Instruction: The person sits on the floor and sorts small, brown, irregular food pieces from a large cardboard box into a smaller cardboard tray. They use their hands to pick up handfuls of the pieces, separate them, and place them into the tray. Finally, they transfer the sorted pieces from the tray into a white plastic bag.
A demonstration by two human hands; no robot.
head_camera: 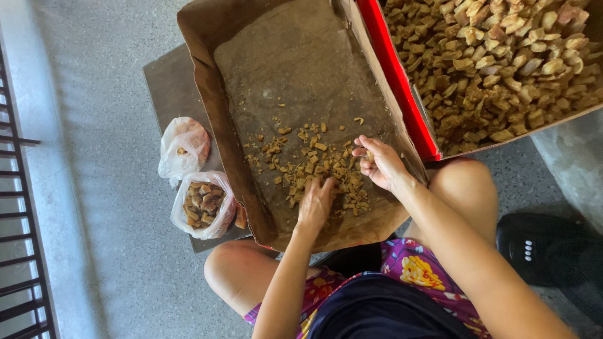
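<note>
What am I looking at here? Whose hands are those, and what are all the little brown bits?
The camera sits on a person's head and looks down, so you see their own knees and arms. The left hand rests on small brown pieces scattered in a cardboard box. The right hand is lifted a little and pinches what looks like a few bits. A second box with a red edge is piled full of bigger chunks. Beside the first box lie two plastic bags, one of them holding chunks.
</note>
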